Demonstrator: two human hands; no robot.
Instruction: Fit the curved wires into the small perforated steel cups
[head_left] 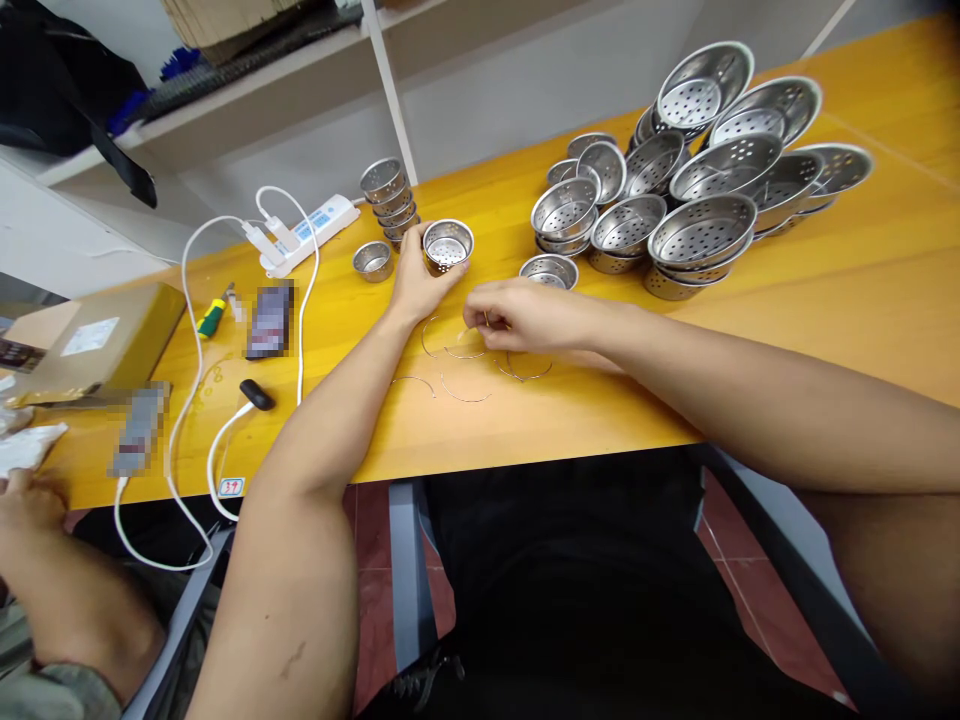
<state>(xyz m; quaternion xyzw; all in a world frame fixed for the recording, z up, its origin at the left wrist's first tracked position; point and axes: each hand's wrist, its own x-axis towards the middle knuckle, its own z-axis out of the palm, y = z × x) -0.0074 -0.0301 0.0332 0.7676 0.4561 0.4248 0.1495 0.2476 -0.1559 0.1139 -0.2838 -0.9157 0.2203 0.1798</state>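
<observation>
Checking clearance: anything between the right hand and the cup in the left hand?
Only the thumb of the left hand, along the near side of the cup, towards the right hand. Nothing else visible; the thin wires lie on the table, nearer the person.

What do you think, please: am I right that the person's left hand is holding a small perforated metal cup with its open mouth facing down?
Not quite: the mouth faces upward, not down, as the head view shows by letting you see inside. The left hand is indeed holding a small perforated metal cup.
</observation>
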